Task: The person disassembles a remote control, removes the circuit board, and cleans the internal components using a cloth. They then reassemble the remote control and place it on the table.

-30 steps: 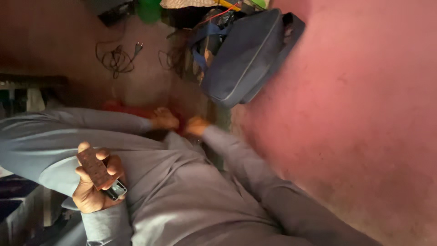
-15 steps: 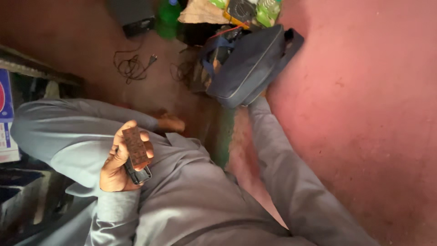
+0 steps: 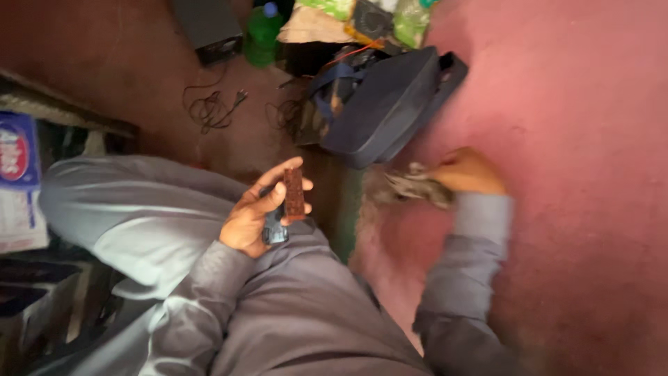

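Left hand (image 3: 252, 221) curled around a small brown board (image 3: 293, 193), flat and rectangular, plus a dark gadget (image 3: 274, 228) under it, left of the dark blue bag (image 3: 386, 104). Board looks stiff and light; best held by its long edges. Right hand (image 3: 467, 172) pinches a soft crumpled rag (image 3: 412, 186) below the bag, on the rough pink floor (image 3: 584, 125). Blurred.

Right hand (image 3: 467, 172) now back from dark bag (image 3: 386, 104), w/ crumpled cloth (image 3: 416, 186).
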